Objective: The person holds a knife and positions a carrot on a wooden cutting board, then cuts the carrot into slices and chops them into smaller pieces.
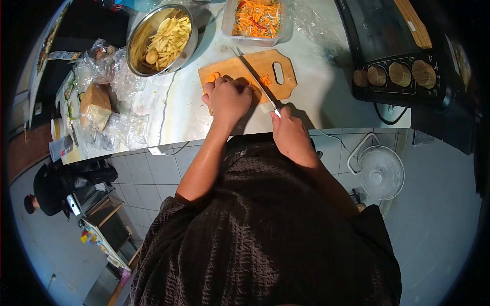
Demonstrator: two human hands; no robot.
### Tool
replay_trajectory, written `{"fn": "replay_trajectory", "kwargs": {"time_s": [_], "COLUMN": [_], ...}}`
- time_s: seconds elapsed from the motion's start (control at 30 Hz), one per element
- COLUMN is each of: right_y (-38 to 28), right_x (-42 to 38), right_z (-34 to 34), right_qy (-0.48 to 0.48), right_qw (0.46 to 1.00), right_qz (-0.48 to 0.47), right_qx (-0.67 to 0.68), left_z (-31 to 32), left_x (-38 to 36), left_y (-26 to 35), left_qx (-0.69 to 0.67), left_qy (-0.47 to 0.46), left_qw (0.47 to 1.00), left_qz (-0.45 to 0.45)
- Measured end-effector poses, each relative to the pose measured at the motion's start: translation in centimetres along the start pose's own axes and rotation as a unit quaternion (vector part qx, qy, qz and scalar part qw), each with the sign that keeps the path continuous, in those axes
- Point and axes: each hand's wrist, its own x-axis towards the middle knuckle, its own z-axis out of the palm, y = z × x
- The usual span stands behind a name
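My right hand (290, 131) is closed round the white handle of a knife (258, 83), whose blade slants up and left across the wooden cutting board (288, 64). Left of the blade, my left hand (228, 99) presses down on the board with its fingers curled; what lies beneath them is hidden. Orange carrot slices (213, 77) show just beyond its fingers. Thin carrot strips (265, 80) lie right of the blade, near the board's handle hole.
A steel bowl (190, 48) of cut potatoes stands back left, a plastic container (252, 37) of shredded vegetables behind the board. Plastic bags (122, 76) lie left. A black oven (403, 84) stands right, a white fan (380, 172) below. Another person (51, 188) is far left.
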Motion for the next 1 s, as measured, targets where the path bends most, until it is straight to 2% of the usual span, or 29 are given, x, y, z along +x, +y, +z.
{"fn": "replay_trajectory", "kwargs": {"time_s": [0.57,1.0], "right_y": [-0.9,-1.3], "right_x": [0.0,0.5], "right_z": [0.5,1.2], "right_qy": [-0.005,-0.031], "right_qw": [0.999,0.999], "right_qz": [-0.039,0.005], "right_qx": [0.009,0.003], "left_z": [0.6,0.5], "left_x": [-0.1,-0.2], "left_y": [-0.5,-0.5], "left_qx": [-0.014,-0.039], "left_qy": [0.002,0.014], "left_qw": [1.0,0.999], "left_qz": [0.005,0.021]}}
